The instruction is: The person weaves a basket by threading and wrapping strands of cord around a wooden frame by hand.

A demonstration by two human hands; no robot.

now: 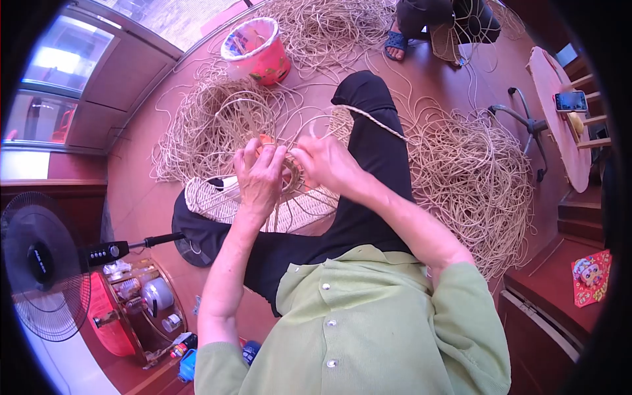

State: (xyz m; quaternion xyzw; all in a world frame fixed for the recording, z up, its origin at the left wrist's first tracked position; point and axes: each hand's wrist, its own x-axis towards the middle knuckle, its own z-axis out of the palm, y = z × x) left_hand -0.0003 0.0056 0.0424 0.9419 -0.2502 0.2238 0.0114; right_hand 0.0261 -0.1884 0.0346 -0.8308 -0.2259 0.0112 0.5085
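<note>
A cream-coloured woven cord piece (pixel 299 212) lies across my lap between my knees, with its loose strands running up to my fingers. My left hand (pixel 258 174) is closed on the cord, fingers bent over a small ringed bundle (pixel 290 176) of strands. From the other side my right hand (pixel 329 164) pinches the cord close to that bundle, thumb and fingertips pressed together. Something orange (pixel 266 139) shows behind my left fingertips; its kind is hidden. A length of thicker rope (pixel 378 122) passes over my right knee.
Heaps of loose cord lie on the floor at left (pixel 197 135), right (pixel 471 178) and far side (pixel 329 29). A red bucket (pixel 268 62) stands ahead. Another person's sandalled foot (pixel 395 45) is beyond. A fan (pixel 43 263) stands left; a round pink-topped stool (pixel 556 138) lies tipped at right.
</note>
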